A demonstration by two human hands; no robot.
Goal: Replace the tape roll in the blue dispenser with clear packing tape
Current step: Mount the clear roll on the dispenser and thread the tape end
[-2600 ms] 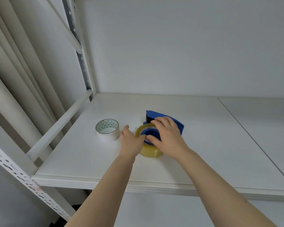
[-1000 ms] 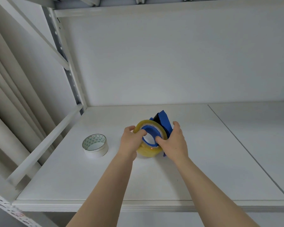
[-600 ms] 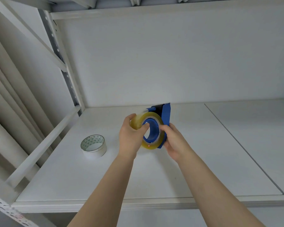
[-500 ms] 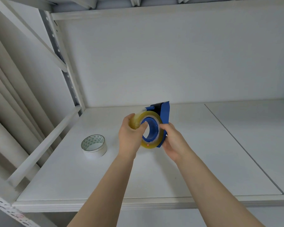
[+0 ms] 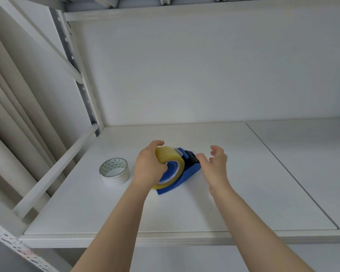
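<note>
Left hand (image 5: pixel 148 169) wrapped round the clear packing tape roll (image 5: pixel 170 160), thumb across its near face, roll seated on the hub of the blue dispenser (image 5: pixel 186 171). Dispenser resting on the white shelf (image 5: pixel 185 213). Right hand (image 5: pixel 214 165) just beside the dispenser's black end, fingers spread wide, holding nothing. White patterned tape roll (image 5: pixel 114 170) lying flat on the shelf, left of the hands, apart from them.

Two bare forearms, no sleeves.

A white tape roll (image 5: pixel 114 170) lies flat on the white shelf (image 5: pixel 243 193); pale curtains (image 5: pixel 12 114) hang leftward.
</note>
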